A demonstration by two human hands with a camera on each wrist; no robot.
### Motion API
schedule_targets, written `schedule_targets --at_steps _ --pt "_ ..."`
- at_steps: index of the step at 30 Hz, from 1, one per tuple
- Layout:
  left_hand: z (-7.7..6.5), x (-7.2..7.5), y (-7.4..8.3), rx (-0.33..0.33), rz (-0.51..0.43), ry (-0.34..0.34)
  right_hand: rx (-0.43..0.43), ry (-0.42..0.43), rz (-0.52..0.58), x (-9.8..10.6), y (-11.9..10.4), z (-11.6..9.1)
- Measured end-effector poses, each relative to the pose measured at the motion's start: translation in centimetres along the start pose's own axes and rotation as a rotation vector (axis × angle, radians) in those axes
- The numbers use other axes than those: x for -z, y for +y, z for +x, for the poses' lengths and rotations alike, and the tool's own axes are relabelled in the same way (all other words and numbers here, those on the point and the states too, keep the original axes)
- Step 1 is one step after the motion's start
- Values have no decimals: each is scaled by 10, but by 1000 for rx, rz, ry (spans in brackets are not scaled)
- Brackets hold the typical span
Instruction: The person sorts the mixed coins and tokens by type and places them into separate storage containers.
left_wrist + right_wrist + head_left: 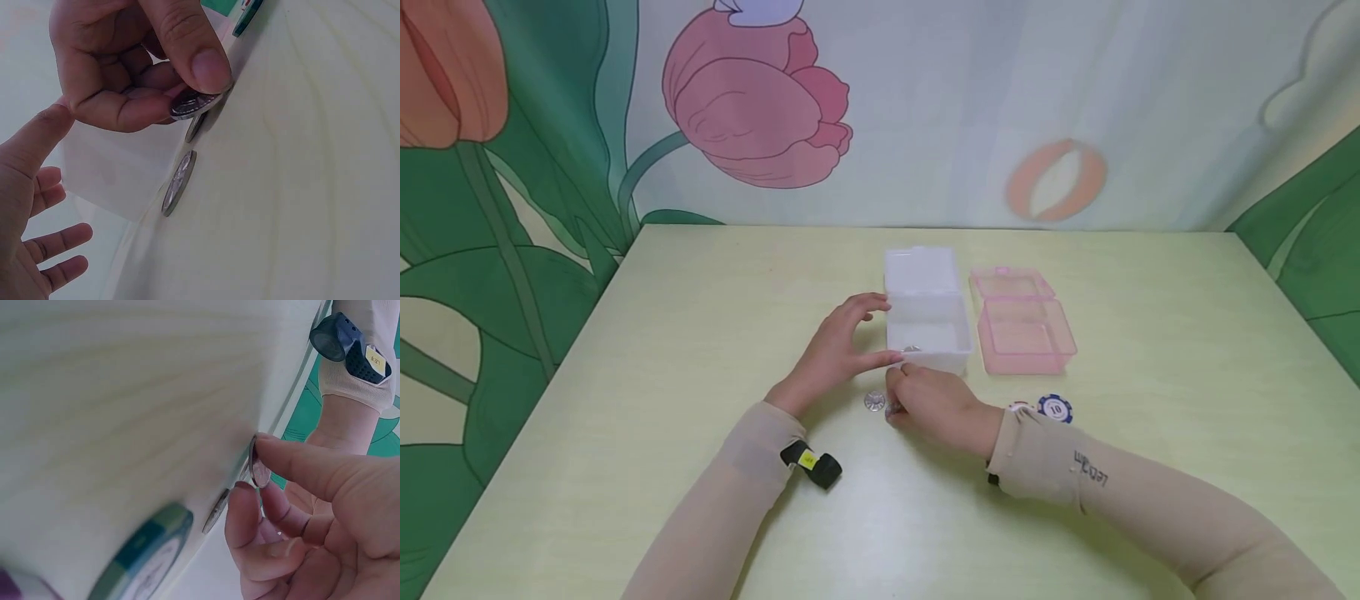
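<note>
Thumb and fingers of my right hand pinch a silver coin by its edge, just in front of the white box. Another silver coin lies on the table to the left of that hand. In the left wrist view, one more coin shows partly behind the held one. My left hand is spread at the left side of the open white box, thumb at its front corner and fingertips by its left rim. Silver pieces lie inside the box near its front wall.
An open pink see-through box stands right of the white one, its lid tipped back. A blue and white chip marked 10 lies by the right sleeve, which partly covers another chip. Behind the table hangs a flowered curtain.
</note>
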State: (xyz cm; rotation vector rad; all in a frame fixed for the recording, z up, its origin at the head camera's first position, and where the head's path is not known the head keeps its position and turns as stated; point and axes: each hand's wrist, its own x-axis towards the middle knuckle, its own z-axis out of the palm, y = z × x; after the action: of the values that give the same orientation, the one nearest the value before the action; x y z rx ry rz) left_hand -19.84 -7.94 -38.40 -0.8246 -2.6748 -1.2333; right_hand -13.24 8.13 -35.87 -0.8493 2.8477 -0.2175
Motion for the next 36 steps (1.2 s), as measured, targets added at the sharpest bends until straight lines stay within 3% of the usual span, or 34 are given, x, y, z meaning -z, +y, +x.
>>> schedule_targets --at_steps 7,26,36 --pt "0 -1 -1 -5 -30 3 9 -1 24 0 3 0" --pt "-1 0 0 11 -7 -2 90 -12 190 10 11 -2" --pt "-1 0 0 8 6 -8 89 -86 285 26 18 -4"
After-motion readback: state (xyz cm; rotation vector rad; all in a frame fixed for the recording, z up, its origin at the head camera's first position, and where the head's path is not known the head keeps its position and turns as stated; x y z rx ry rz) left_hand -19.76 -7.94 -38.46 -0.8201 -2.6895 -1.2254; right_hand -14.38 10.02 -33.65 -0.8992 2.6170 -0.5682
